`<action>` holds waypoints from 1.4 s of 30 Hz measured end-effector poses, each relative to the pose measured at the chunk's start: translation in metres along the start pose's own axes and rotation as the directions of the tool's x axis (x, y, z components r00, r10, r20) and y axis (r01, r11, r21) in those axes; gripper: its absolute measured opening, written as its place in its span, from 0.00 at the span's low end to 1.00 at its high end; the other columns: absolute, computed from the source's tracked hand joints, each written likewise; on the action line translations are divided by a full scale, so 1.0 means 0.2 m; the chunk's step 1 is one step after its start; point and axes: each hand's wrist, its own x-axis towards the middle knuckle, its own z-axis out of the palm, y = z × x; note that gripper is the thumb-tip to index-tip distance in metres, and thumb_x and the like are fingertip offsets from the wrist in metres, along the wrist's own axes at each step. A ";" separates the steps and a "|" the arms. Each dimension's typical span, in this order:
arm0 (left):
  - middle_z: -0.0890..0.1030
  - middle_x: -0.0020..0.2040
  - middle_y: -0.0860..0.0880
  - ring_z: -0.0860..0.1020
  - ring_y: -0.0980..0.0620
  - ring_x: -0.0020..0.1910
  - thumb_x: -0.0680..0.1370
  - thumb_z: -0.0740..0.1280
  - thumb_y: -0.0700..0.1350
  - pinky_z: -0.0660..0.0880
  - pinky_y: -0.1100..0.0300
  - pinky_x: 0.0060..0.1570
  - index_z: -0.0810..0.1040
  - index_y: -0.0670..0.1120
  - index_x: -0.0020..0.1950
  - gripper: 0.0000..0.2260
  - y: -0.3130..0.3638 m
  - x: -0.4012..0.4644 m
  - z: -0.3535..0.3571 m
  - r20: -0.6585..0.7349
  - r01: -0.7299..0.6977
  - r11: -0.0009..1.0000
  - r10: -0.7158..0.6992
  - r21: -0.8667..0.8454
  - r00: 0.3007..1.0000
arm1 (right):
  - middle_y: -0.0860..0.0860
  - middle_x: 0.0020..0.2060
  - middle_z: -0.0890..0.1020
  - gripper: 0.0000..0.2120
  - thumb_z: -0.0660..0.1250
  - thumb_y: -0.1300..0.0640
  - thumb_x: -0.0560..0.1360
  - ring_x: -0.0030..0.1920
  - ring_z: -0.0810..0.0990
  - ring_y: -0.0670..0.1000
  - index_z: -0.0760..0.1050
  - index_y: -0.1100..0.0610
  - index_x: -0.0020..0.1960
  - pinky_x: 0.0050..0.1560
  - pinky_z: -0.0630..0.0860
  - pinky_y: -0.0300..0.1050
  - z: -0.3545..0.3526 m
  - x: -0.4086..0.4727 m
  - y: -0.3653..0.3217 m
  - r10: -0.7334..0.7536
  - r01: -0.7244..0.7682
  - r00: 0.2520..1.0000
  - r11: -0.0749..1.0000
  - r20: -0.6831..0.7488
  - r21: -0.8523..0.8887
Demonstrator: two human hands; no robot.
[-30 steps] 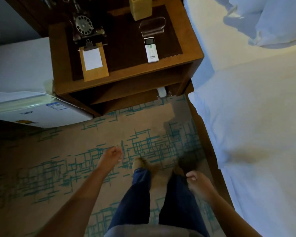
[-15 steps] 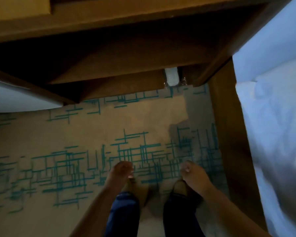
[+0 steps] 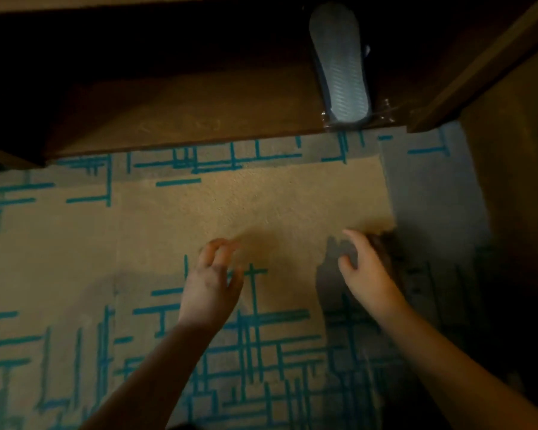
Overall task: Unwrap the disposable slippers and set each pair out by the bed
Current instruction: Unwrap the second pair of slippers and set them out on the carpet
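A pair of disposable slippers (image 3: 342, 69), pale grey sole up and sealed in clear plastic, lies on the low shelf of the nightstand (image 3: 199, 119) at the upper right, its wrapper end at the shelf's front edge. My left hand (image 3: 212, 283) hovers over the carpet with loosely curled fingers and holds nothing. My right hand (image 3: 364, 271) reaches forward with relaxed fingers, also empty. Both hands are well short of the slippers, with a stretch of carpet between.
Beige carpet with teal line pattern (image 3: 261, 200) covers the floor. The nightstand's right leg (image 3: 479, 66) slants down at the upper right. The dark wooden bed frame (image 3: 516, 212) runs along the right side.
The view has dropped much closer to the floor and the shelf. Both hands have moved forward from beside my legs toward the nightstand. The slippers now show at full length.
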 end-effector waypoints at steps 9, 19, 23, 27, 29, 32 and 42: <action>0.58 0.76 0.45 0.53 0.46 0.75 0.75 0.49 0.61 0.54 0.41 0.72 0.54 0.54 0.74 0.28 -0.11 0.14 0.25 0.034 -0.070 0.942 0.062 0.329 0.998 | 0.57 0.71 0.65 0.36 0.72 0.55 0.68 0.71 0.63 0.59 0.61 0.53 0.72 0.68 0.66 0.57 -0.06 0.47 -0.09 -0.317 0.207 0.875 0.928 -0.365 -0.310; 0.58 0.75 0.46 0.50 0.48 0.74 0.75 0.41 0.65 0.40 0.52 0.70 0.50 0.54 0.75 0.31 -0.13 0.16 0.25 0.052 -0.049 0.909 0.030 0.413 0.998 | 0.57 0.72 0.65 0.32 0.69 0.57 0.71 0.74 0.60 0.58 0.61 0.52 0.72 0.72 0.55 0.60 -0.24 0.86 -0.13 -0.470 0.198 0.826 0.759 -0.311 -0.621; 0.56 0.75 0.49 0.41 0.53 0.76 0.75 0.41 0.65 0.41 0.52 0.71 0.47 0.56 0.75 0.30 -0.14 0.15 0.26 0.025 -0.045 0.915 0.038 0.401 0.999 | 0.58 0.63 0.75 0.25 0.69 0.62 0.69 0.66 0.70 0.60 0.70 0.55 0.65 0.68 0.62 0.61 -0.25 0.96 -0.14 -0.579 0.253 0.751 0.697 -0.317 -0.671; 0.48 0.77 0.52 0.41 0.54 0.76 0.75 0.41 0.65 0.41 0.52 0.71 0.46 0.57 0.75 0.30 -0.14 0.15 0.27 0.013 -0.065 0.917 0.065 0.394 0.998 | 0.57 0.48 0.82 0.22 0.73 0.71 0.61 0.50 0.80 0.60 0.77 0.59 0.54 0.54 0.75 0.55 -0.25 1.03 -0.16 -0.673 0.305 0.675 0.627 -0.302 -0.717; 0.40 0.77 0.54 0.41 0.53 0.76 0.74 0.41 0.66 0.40 0.52 0.71 0.46 0.57 0.75 0.30 -0.15 0.16 0.28 0.009 -0.068 0.916 0.070 0.396 0.997 | 0.56 0.47 0.82 0.23 0.73 0.71 0.60 0.49 0.80 0.60 0.78 0.58 0.54 0.50 0.76 0.53 -0.25 1.02 -0.15 -0.685 0.319 0.666 0.619 -0.295 -0.718; 0.41 0.78 0.53 0.41 0.54 0.76 0.74 0.41 0.66 0.40 0.52 0.71 0.47 0.56 0.75 0.30 -0.15 0.16 0.28 0.006 -0.068 0.915 0.071 0.398 0.997 | 0.54 0.47 0.83 0.18 0.72 0.66 0.65 0.50 0.81 0.58 0.78 0.57 0.54 0.51 0.76 0.53 -0.23 0.99 -0.14 -0.694 0.324 0.648 0.625 -0.314 -0.710; 0.60 0.75 0.44 0.52 0.47 0.74 0.75 0.42 0.65 0.52 0.43 0.70 0.54 0.53 0.74 0.30 -0.13 0.16 0.26 -0.004 -0.058 0.931 0.064 0.361 0.998 | 0.50 0.49 0.83 0.16 0.70 0.60 0.68 0.49 0.80 0.52 0.79 0.53 0.56 0.46 0.78 0.46 0.01 0.50 0.09 -0.804 0.560 0.522 0.574 -0.284 -0.597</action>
